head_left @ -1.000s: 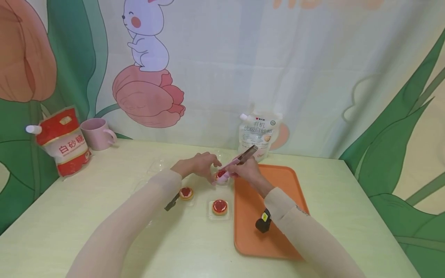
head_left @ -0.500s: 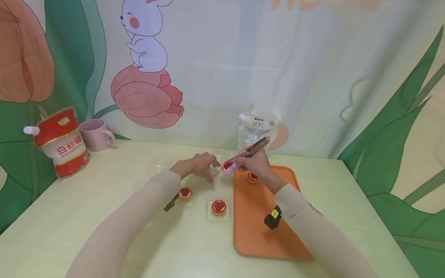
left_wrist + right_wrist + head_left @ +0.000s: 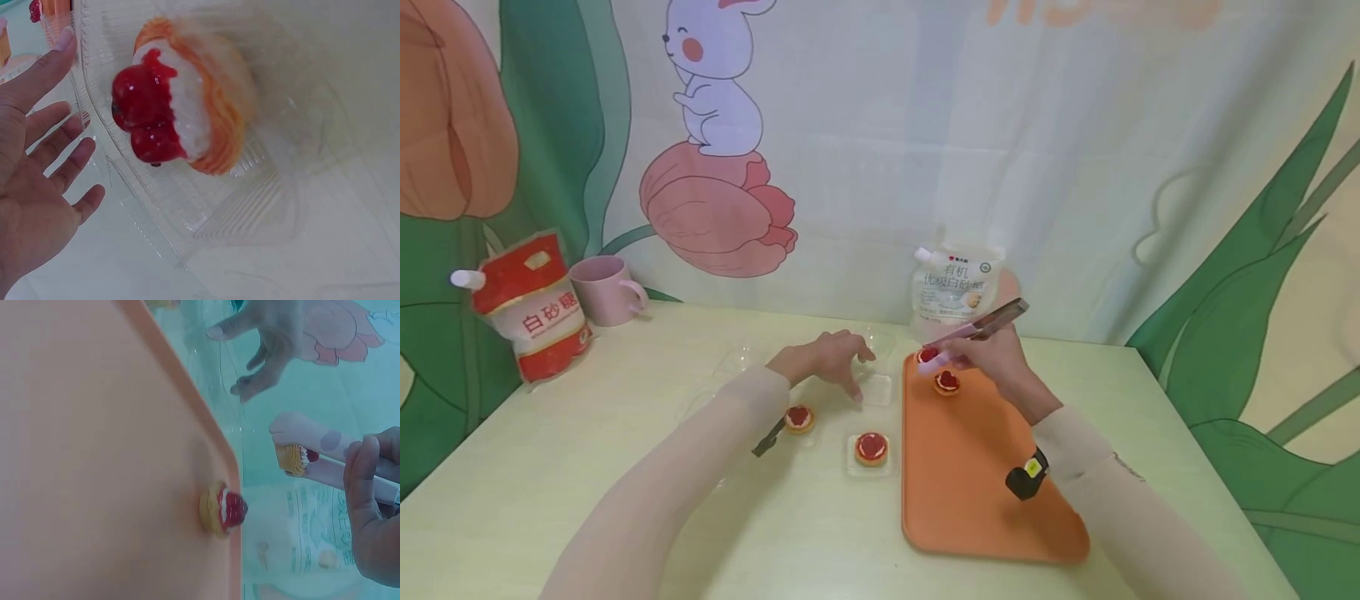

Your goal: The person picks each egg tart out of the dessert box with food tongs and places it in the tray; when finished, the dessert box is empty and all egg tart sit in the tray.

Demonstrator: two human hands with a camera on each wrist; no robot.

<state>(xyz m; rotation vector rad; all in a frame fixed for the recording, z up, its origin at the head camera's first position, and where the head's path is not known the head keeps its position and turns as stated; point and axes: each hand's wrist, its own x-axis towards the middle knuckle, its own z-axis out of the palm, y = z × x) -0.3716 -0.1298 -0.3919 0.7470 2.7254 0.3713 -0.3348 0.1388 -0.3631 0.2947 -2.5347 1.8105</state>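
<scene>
My right hand [image 3: 997, 357] grips a pair of tongs [image 3: 992, 321] with pink paw-shaped tips. Between those tips a small tart [image 3: 291, 459] with red topping is pinched, raised above the far-left corner of the orange tray [image 3: 985, 500]. A second tart [image 3: 947, 383] sits on that tray, near its far end. With fingers spread and holding nothing, my left hand [image 3: 829, 362] hovers beside a clear plastic box [image 3: 875, 390] that has no tart in it. In the left wrist view, a cherry-topped tart [image 3: 219, 106] lies in clear plastic close to that hand.
Two more tarts stand on the table: one in a clear box [image 3: 871, 475] left of the tray, another tart [image 3: 799, 419] by the left wrist. A white sugar pouch [image 3: 951, 292] stands behind the tray. A red sugar bag [image 3: 546, 308] and pink mug [image 3: 608, 292] are far left.
My right hand has moved right with the tongs, lifting the tart out of the clear box and over to the tray's corner. The left hand has let go and barely moved.
</scene>
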